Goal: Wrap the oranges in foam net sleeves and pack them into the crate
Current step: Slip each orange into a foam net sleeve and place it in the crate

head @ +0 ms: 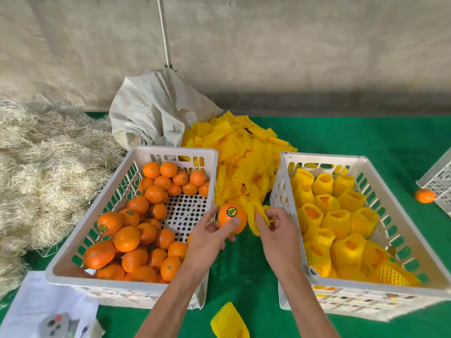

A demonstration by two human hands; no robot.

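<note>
1. Green cloth covers the desk (244, 269), which stands against a pale rough wall.
2. Nearest on the desk lies one loose foam sleeve (229, 322); at the near left are some papers (36, 303).
3. Above the gap between the crates, the left hand (210, 237) holds an orange (231, 218) in thumb and curled fingers, its shiny sticker facing up.
4. Just beside it, the right hand (278, 230) pinches a yellow net sleeve (256, 217) that touches the orange's right side.
5. To do this step well, I judge the sleeve's mouth should be spread wide, the fruit pushed in squarely, and the foam drawn evenly over it without tearing.
6. Left of the hands, the left crate (131, 152) holds bare oranges, its perforated floor partly showing.
7. On the right, the right crate (366, 164) is nearly filled with sleeved oranges, so the wrapped fruit belongs there.
8. Farther back, a pile of sleeves (244, 147) spills between the crates, with a white sack (156, 111) behind it and straw (36, 167) at far left.
9. One stray orange (425, 195) sits at far right.
</note>
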